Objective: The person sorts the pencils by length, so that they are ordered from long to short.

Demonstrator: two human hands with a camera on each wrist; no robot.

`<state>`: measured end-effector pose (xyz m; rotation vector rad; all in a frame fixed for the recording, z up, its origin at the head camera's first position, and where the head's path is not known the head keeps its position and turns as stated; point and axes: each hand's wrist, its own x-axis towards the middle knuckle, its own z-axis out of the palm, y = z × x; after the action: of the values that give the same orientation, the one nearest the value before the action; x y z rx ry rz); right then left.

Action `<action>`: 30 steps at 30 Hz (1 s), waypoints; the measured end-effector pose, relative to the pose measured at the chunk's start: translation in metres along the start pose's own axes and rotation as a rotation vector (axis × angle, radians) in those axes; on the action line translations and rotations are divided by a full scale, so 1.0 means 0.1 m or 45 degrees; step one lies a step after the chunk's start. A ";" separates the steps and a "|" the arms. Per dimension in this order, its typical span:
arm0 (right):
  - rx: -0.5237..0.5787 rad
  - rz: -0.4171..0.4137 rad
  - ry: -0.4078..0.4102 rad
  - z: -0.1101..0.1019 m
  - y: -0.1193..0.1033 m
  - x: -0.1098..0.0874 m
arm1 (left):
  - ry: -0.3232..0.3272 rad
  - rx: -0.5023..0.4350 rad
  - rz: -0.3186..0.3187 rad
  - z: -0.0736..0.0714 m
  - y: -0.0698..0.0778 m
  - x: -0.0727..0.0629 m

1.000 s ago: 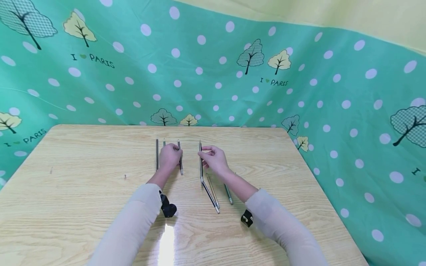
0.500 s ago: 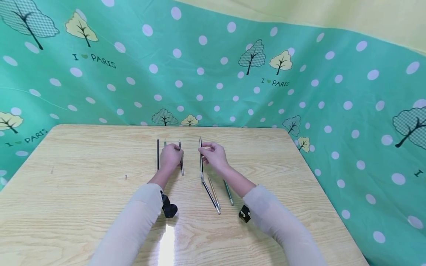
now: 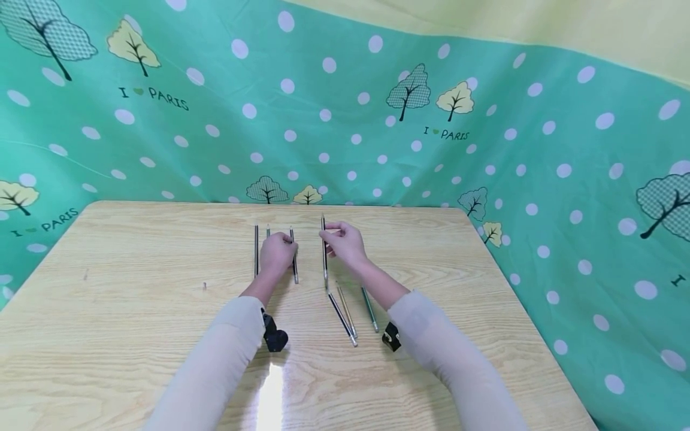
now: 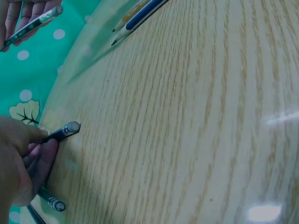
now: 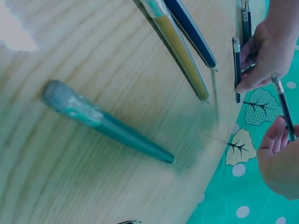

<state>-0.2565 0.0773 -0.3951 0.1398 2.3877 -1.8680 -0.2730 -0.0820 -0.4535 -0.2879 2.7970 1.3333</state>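
In the head view my left hand [image 3: 277, 251] pinches a dark pencil [image 3: 294, 270] lying near the far side of the wooden table. Its eraser end pokes past the fingers in the left wrist view. Just left of that hand lie a black pencil [image 3: 256, 251] and a green pencil [image 3: 268, 230], partly hidden by it. My right hand [image 3: 346, 244] grips another black pencil [image 3: 325, 263] between thumb and fingers, point away from me. The right wrist view shows this pencil [image 5: 283, 102] raised off the table, eraser end up.
Nearer on the table [image 3: 135, 335] lie a dark blue pencil [image 3: 342, 320], a gold pencil [image 3: 347, 311] and a green pencil [image 3: 369, 311], below the right hand. A tiny scrap [image 3: 204, 286] sits to the left. A green dotted cloth [image 3: 323, 131] hangs behind the table.
My right hand has moved slightly away from me with its black pencil, whose eraser end has come away from the blue pencil's tip. The left hand stays in place.
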 end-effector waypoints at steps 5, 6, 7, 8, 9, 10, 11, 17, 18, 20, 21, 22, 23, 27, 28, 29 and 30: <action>-0.017 -0.003 0.012 0.01 -0.02 0.05 | 0.001 0.021 -0.015 0.00 0.00 0.00; -0.017 -0.003 0.014 0.01 -0.02 0.06 | 0.000 0.022 -0.019 0.00 0.00 0.00; -0.024 -0.005 0.016 0.02 -0.02 0.07 | -0.002 0.020 -0.022 0.00 -0.01 0.00; -0.031 -0.006 0.019 0.02 -0.02 0.07 | -0.004 0.015 -0.026 0.00 -0.01 0.00; -0.037 -0.009 0.022 0.02 -0.02 0.08 | -0.004 0.014 -0.028 0.00 0.00 0.00; -0.038 -0.009 0.021 0.03 -0.02 0.09 | -0.006 0.012 -0.029 0.01 0.00 0.00; -0.043 -0.013 0.021 0.03 -0.01 0.09 | -0.008 0.014 -0.029 0.01 0.00 0.00; -0.053 -0.014 0.010 0.07 0.02 0.11 | -0.006 0.037 -0.009 0.00 0.02 -0.02; -0.052 -0.012 0.011 0.08 0.03 0.11 | -0.007 0.040 -0.007 0.00 0.02 -0.02; -0.054 -0.015 0.018 0.09 0.04 0.12 | -0.012 0.045 -0.001 -0.01 0.02 -0.02; -0.056 -0.016 0.021 0.10 0.04 0.12 | -0.015 0.046 0.002 -0.01 0.03 -0.02; -0.056 -0.016 0.024 0.10 0.05 0.13 | -0.017 0.050 0.005 -0.01 0.03 -0.02; -0.057 -0.016 0.027 0.11 0.05 0.14 | -0.019 0.054 0.008 -0.01 0.03 -0.02; -0.062 -0.014 0.035 0.13 0.08 0.18 | -0.026 0.059 0.016 -0.01 0.02 -0.02; -0.064 -0.013 0.037 0.14 0.09 0.19 | -0.025 0.061 0.018 -0.01 0.02 -0.01; -0.068 -0.012 0.040 0.15 0.10 0.20 | -0.023 0.062 0.019 -0.01 0.02 -0.01; -0.069 -0.012 0.041 0.16 0.11 0.21 | -0.022 0.064 0.019 -0.01 0.02 0.00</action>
<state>-0.2756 0.0649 -0.4121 0.1559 2.4613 -1.8169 -0.2728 -0.0813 -0.4518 -0.2534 2.8186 1.2599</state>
